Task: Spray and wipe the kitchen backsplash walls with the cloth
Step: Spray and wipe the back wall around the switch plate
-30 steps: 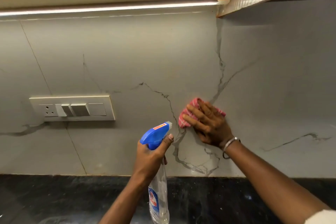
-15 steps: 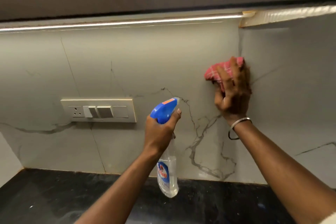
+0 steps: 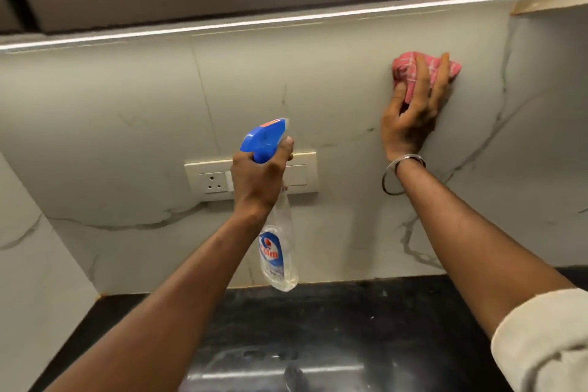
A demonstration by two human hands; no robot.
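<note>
Bottle [image 3: 275,251], one, gripped by left hand [image 3: 257,181] fingers [image 3: 288,145]; cloth [image 3: 405,65], one, under spread right hand [image 3: 410,118] fingers [image 3: 420,79].

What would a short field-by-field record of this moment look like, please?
left hand: grips the spray bottle at its neck, blue nozzle aimed toward the wall
right hand: presses the pink cloth against the backsplash, high up on the right
switch plate: on the backsplash, partly hidden behind the left hand
countertop: black, below the backsplash
light strip: lit, along the top of the backsplash
</note>
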